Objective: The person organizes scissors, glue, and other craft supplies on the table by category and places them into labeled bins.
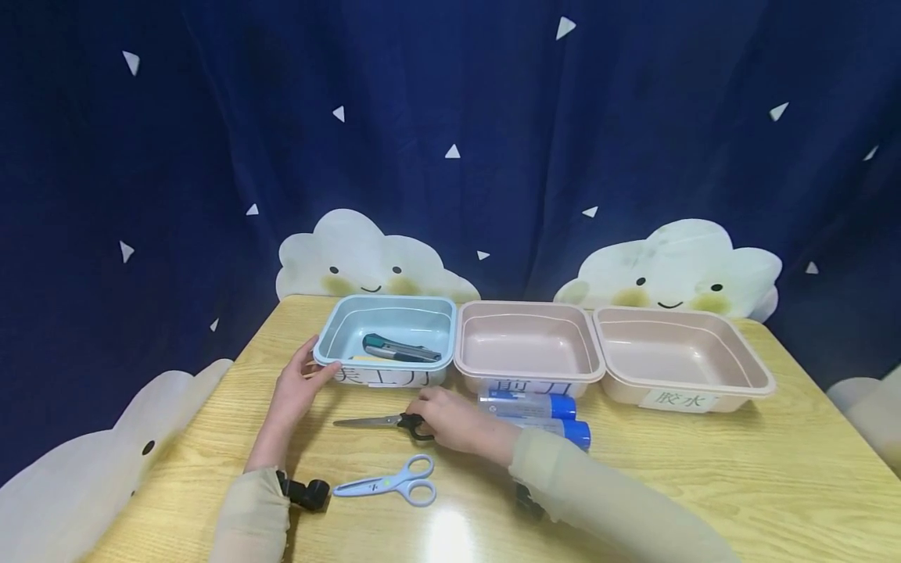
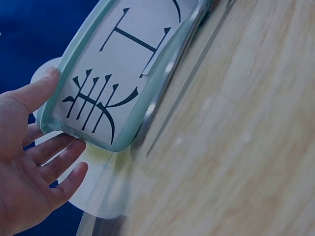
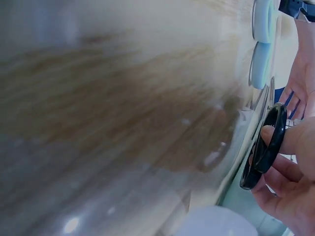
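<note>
Two hands: right hand (image 3: 290,167) pinching black scissors (image 3: 263,147), left hand (image 2: 29,157) open against blue bin (image 2: 118,73).

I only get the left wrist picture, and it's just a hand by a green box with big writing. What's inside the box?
Observer: A utility knife lies inside the light blue bin that your left hand touches at its corner.
Operator: What's my other hand doing?
Observer: The right hand pinches the black handle of the black-handled scissors, which lie on the wooden table.
Operator: Are there any more scissors?
Observer: Yes, light blue scissors lie on the table nearer to you.
Operator: More boxes too?
Observer: Two pink bins stand to the right, both empty, with two blue-capped glue sticks in front.
</note>
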{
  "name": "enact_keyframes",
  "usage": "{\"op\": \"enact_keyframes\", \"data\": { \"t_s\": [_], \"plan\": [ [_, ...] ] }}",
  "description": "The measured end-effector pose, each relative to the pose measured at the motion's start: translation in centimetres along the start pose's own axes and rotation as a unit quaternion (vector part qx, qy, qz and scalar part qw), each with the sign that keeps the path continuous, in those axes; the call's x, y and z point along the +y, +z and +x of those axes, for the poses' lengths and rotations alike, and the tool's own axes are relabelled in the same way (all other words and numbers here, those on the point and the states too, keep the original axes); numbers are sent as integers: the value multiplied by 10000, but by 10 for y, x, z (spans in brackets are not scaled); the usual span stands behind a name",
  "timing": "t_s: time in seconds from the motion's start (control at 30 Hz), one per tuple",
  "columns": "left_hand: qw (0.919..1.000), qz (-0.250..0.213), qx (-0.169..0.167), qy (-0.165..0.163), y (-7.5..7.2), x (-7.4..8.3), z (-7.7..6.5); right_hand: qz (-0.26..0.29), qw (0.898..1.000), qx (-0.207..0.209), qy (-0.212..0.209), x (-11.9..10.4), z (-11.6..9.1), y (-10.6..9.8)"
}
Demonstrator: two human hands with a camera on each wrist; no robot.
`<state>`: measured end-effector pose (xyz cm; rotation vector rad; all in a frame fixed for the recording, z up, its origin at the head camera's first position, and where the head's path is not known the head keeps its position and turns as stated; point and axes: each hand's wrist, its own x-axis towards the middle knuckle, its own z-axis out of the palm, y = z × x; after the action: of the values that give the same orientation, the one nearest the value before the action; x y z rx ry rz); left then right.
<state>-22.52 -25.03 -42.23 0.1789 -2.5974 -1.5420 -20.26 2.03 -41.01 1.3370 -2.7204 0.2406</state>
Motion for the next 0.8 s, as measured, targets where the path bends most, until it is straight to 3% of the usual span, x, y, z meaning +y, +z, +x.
{"op": "enact_keyframes", "data": {
  "t_s": [0.37, 0.63, 0.8],
  "plan": [
    [10000, -4, -34, -2, -1, -1, 0, -746, 9938, 671, -479, 3, -18, -10],
    [10000, -36, 4, -36, -1, 1, -1, -934, 9875, 1013, -771, 12, -33, -30],
    [10000, -3, -16, -52, -1, 2, -1, -774, 9890, 1039, -709, 22, -46, -46]
  ]
}}
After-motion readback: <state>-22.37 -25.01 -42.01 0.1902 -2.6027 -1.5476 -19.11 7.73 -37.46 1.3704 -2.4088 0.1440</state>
